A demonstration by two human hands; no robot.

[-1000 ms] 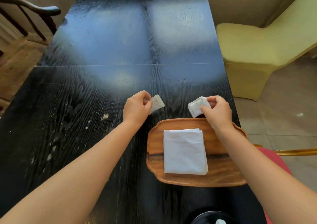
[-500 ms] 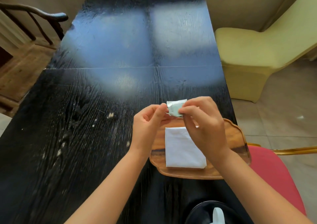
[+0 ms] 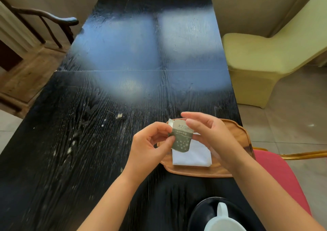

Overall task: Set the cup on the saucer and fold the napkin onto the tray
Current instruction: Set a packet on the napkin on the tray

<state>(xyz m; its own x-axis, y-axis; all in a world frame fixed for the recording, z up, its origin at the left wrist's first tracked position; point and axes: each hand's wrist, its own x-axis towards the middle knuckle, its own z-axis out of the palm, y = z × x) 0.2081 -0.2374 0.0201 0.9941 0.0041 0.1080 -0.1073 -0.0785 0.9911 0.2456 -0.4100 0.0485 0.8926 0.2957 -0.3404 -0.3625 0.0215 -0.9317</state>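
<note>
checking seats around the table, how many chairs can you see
3: a dark wooden chair at far left, a yellow chair at right, and a red seat beside the right forearm. Others may sit outside the frame.

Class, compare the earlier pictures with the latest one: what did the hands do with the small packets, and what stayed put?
The left hand and right hand, earlier apart with a packet each, came together above the tray. The left hand now pinches a packet; the right hand's fingers have opened beside it. The folded napkin stayed on the tray, on the table.
</note>
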